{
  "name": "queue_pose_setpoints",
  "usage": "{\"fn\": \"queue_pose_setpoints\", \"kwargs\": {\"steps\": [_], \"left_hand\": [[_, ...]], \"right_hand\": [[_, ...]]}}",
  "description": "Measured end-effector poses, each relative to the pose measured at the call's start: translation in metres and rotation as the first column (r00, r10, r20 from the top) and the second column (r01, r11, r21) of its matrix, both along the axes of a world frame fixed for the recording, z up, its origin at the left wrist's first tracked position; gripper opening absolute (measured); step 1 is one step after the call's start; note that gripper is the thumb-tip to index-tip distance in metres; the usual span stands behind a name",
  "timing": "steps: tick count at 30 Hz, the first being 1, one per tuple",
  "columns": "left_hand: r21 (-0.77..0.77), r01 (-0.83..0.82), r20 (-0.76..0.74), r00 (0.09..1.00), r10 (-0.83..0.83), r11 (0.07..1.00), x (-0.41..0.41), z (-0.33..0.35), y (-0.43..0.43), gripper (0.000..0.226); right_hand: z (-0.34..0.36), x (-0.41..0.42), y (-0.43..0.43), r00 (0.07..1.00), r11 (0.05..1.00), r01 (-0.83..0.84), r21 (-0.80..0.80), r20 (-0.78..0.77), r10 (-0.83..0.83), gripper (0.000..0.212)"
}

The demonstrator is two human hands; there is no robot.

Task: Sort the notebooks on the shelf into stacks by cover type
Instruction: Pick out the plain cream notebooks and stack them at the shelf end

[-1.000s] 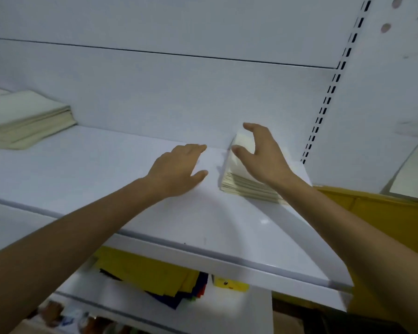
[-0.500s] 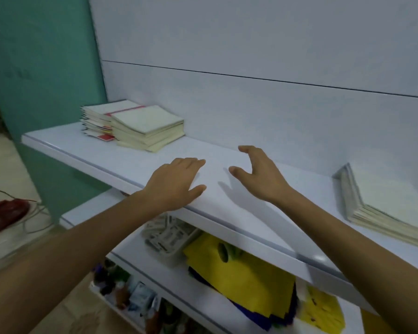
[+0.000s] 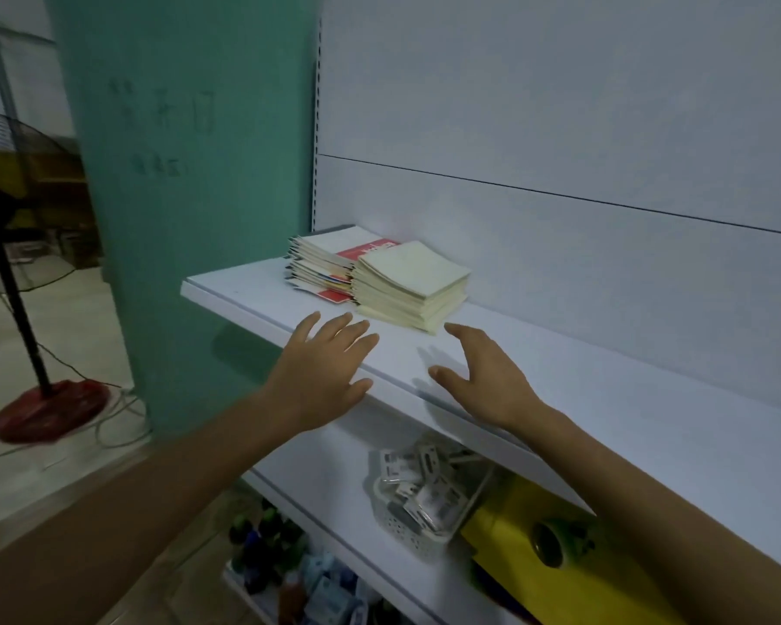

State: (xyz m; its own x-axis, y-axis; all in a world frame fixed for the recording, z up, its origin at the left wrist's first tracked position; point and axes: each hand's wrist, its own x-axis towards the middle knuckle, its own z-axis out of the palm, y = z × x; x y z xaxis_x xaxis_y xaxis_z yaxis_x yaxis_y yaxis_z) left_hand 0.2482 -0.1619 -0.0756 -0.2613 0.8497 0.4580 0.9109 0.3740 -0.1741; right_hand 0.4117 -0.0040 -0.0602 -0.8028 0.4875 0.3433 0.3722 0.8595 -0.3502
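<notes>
Notebooks lie in two stacks at the left end of the shelf (image 3: 605,399), and the cream stack (image 3: 413,281) of plain covers serves as the mark for everything else. Touching it on its left, and set slightly further back, is the red-and-white stack (image 3: 323,259) of printed covers.

The cream stack is turned cornerwise, with its nearest corner pointing into the gap between the two hands. The left hand (image 3: 325,367) is in front of it and a little to the left, palm down, fingers straight and spread, holding nothing. The right hand (image 3: 483,376) is in front of it and to the right, also empty, with its fingers loosely spread and its forefinger close to that nearest corner. Neither hand appears to touch the stack.

The hands bracket it about evenly, though the right forefinger looks nearest. The stack lies straight ahead of both, so the coming move is probably a short forward reach, one hand to each slanting side. From this angle the covers look nearly square, so I cannot tell its long axis.
</notes>
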Motion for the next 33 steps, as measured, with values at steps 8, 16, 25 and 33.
{"fn": "queue_pose_setpoints", "kwargs": {"steps": [8,16,25,33], "left_hand": [[-0.045,0.056,0.022,0.998,-0.055,0.997,-0.045,-0.007,0.025,0.057],[0.005,0.052,0.091,0.994,-0.052,0.999,-0.104,0.013,0.051,0.054],[0.171,-0.018,0.662,0.742,-0.102,0.985,-0.134,-0.011,0.094,0.046],[0.217,-0.214,0.888,-0.362,-0.284,0.952,-0.159,0.015,0.122,0.058]], "right_hand": [[0.021,-0.084,0.043,0.999,0.999,0.038,0.036,-0.025,-0.037,0.060],[0.052,-0.192,0.106,0.997,0.997,0.058,0.047,-0.051,-0.055,0.069],[0.018,-0.225,0.138,0.932,0.982,0.022,0.186,0.352,-0.088,0.106],[0.011,-0.187,0.087,0.964,0.957,-0.050,0.285,0.265,-0.029,0.083]]}}
